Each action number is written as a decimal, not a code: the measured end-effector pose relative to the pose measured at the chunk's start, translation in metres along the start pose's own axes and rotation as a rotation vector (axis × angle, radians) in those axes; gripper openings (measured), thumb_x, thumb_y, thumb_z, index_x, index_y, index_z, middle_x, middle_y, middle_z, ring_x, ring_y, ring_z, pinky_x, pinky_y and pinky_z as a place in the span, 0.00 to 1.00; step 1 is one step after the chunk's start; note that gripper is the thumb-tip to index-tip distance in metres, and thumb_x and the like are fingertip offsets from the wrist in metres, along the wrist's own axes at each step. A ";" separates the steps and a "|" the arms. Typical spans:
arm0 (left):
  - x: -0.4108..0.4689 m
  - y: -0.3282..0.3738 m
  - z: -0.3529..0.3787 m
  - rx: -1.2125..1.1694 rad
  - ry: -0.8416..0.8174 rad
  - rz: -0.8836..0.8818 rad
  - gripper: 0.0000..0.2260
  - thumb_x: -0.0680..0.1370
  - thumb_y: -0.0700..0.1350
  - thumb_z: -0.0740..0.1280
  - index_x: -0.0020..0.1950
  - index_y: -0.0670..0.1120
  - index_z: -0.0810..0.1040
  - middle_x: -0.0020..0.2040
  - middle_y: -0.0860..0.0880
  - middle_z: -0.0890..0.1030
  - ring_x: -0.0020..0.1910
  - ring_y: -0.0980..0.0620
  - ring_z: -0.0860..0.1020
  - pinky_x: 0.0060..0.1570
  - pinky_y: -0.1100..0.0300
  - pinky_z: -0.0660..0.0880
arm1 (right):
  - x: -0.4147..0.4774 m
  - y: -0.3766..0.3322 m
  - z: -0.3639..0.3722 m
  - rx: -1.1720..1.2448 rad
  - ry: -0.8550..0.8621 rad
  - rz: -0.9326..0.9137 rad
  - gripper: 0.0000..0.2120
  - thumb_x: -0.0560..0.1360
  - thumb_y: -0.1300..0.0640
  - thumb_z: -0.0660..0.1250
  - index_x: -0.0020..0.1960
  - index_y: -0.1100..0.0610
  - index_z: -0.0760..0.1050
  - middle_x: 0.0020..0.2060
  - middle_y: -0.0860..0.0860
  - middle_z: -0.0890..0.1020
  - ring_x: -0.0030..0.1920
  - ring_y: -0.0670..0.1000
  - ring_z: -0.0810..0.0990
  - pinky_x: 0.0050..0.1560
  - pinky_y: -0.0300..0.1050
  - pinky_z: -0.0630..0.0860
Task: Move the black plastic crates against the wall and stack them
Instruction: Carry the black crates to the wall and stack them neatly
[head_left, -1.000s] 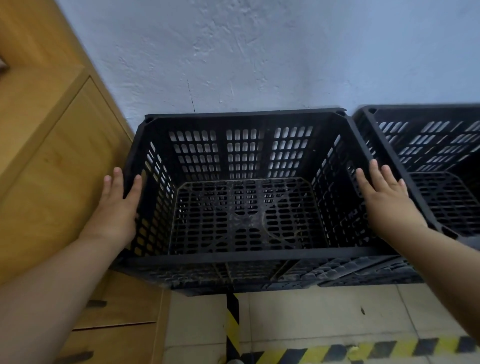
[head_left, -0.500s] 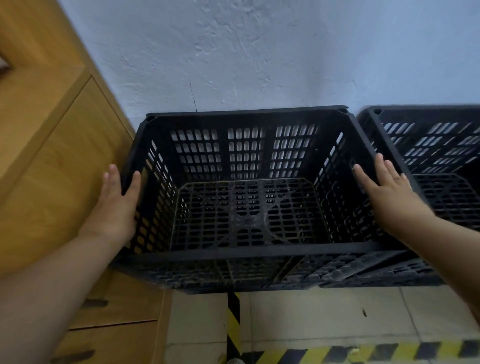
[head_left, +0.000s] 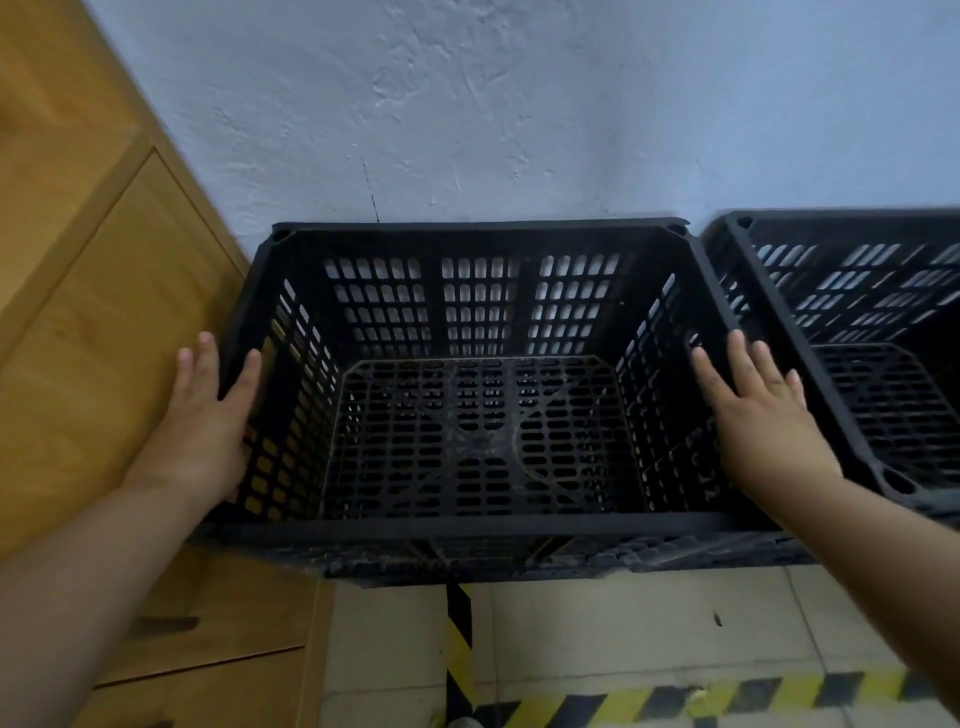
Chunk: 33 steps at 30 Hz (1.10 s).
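Note:
A black plastic crate (head_left: 467, 532) with slotted walls stands in the middle, its back rim against the pale wall (head_left: 519, 130). It rests on another black crate (head_left: 467, 564), of which only a strip shows under the front edge. My left hand (head_left: 208, 421) grips the left wall, thumb inside and fingers outside. My right hand (head_left: 758, 415) holds the right rim, thumb inside and fingers spread over the edge. A further black crate (head_left: 852, 291) stands right beside it at the wall, at about the same height.
A wooden cabinet (head_left: 104, 312) with drawers stands close on the left, almost touching the crate. Yellow-and-black hazard tape (head_left: 460, 639) runs over the tiled floor (head_left: 623, 634) in front of the stack.
The held crate has shifted slightly and sits squarer to the wall. Both hands stay on its side walls in nearly the same places.

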<state>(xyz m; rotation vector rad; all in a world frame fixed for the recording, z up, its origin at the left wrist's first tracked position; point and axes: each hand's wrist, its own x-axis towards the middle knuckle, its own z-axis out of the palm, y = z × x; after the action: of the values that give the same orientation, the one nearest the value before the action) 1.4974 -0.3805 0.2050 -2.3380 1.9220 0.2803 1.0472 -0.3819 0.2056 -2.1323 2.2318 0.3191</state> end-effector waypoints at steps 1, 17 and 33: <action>0.000 0.000 -0.001 0.009 0.006 -0.007 0.46 0.72 0.28 0.65 0.76 0.51 0.37 0.74 0.45 0.28 0.73 0.46 0.31 0.71 0.51 0.56 | 0.001 0.000 0.000 0.014 0.001 -0.002 0.44 0.72 0.73 0.56 0.74 0.50 0.32 0.74 0.56 0.33 0.74 0.56 0.33 0.73 0.54 0.40; -0.001 0.009 -0.005 0.038 -0.005 -0.027 0.45 0.73 0.30 0.65 0.75 0.51 0.36 0.73 0.46 0.27 0.73 0.45 0.30 0.70 0.53 0.58 | 0.005 0.001 -0.008 -0.014 -0.027 -0.005 0.44 0.72 0.72 0.56 0.72 0.50 0.29 0.71 0.56 0.28 0.73 0.56 0.30 0.73 0.55 0.39; 0.001 0.001 -0.001 0.027 0.007 -0.018 0.47 0.72 0.30 0.66 0.72 0.51 0.32 0.69 0.49 0.22 0.68 0.51 0.26 0.71 0.53 0.56 | 0.004 -0.005 -0.018 0.067 -0.060 0.007 0.43 0.73 0.71 0.55 0.71 0.50 0.28 0.65 0.53 0.24 0.72 0.55 0.29 0.73 0.54 0.38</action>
<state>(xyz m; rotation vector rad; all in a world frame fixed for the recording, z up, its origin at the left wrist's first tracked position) 1.4969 -0.3814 0.2056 -2.3407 1.8943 0.2432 1.0540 -0.3890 0.2218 -2.0541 2.1864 0.2994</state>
